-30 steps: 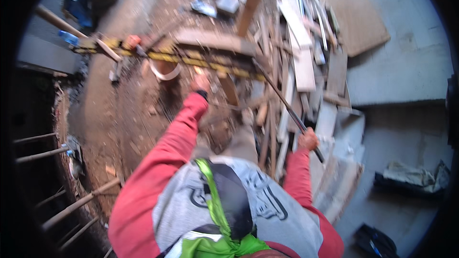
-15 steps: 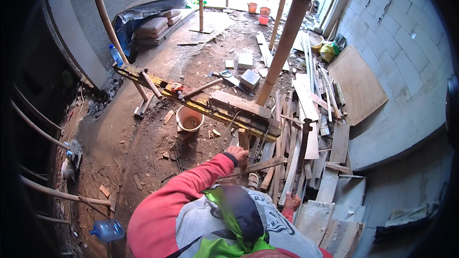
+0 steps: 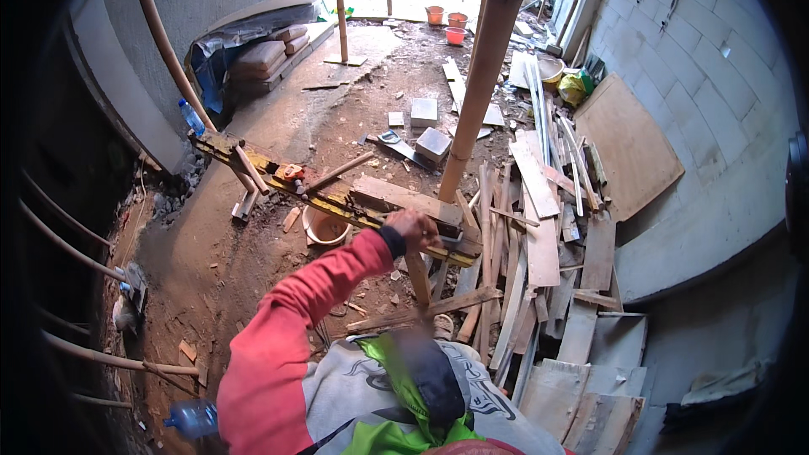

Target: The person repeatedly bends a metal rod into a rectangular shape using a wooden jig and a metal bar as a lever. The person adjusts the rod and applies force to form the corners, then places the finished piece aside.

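My left hand [image 3: 410, 229], in a red sleeve with a dark cuff, is at the right part of a yellow-edged beam [image 3: 368, 221]. Its fingers look curled, but what they hold, if anything, is unclear. A wooden plank [image 3: 394, 195] lies along the beam just beyond the hand, and a wooden post [image 3: 418, 278] stands below it. Farther left on the beam lie a hammer [image 3: 337, 173] with a wooden handle and an orange tape measure [image 3: 292, 172]. My right hand is out of view.
A bamboo pole [image 3: 484, 76] rises beyond the beam. Loose boards [image 3: 539, 236] pile up on the right, beside a block wall [image 3: 699, 59]. A bucket [image 3: 325, 227] stands under the beam. A handsaw [image 3: 404, 148] and grey blocks [image 3: 433, 144] lie on the dirt floor.
My left hand has moved up from the wooden post to the beam. My right hand and the long dark bar it held have left view. The view has shifted slightly.
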The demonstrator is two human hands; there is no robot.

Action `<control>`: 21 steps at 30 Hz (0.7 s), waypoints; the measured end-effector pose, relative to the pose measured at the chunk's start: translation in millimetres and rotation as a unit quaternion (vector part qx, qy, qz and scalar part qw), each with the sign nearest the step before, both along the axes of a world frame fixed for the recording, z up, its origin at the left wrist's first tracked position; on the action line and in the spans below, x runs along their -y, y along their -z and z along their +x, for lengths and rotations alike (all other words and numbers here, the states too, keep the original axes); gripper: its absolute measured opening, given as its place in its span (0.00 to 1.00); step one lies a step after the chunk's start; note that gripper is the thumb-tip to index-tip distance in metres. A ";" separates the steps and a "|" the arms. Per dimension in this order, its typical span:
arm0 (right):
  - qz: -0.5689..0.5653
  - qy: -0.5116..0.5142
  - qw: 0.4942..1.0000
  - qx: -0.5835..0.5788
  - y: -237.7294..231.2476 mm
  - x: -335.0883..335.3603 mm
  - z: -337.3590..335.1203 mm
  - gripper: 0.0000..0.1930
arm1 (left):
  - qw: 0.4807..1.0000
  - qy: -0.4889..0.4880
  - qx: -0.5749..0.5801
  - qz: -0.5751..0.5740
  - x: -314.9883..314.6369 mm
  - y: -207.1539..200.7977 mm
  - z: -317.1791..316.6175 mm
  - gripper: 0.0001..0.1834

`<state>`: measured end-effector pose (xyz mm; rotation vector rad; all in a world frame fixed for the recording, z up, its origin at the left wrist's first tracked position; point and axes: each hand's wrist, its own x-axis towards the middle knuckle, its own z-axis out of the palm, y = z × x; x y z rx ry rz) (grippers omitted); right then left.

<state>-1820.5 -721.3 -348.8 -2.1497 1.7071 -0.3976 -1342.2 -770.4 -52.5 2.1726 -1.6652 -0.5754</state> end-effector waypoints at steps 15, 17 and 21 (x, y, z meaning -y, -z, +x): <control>0.062 -0.372 0.916 -0.135 5.6 29.5 -62.9 0.08 | 0.893 0.246 0.140 -0.351 84.4 -92.8 -136.4 0.05; 0.058 -0.388 0.910 -0.136 9.0 30.1 -65.8 0.07 | 0.948 0.198 0.090 -0.232 102.8 -138.9 -108.7 0.14; 0.027 -0.446 0.885 -0.128 17.1 54.9 -62.6 0.06 | 0.838 -0.026 -0.374 -0.397 81.5 -154.3 1.5 0.16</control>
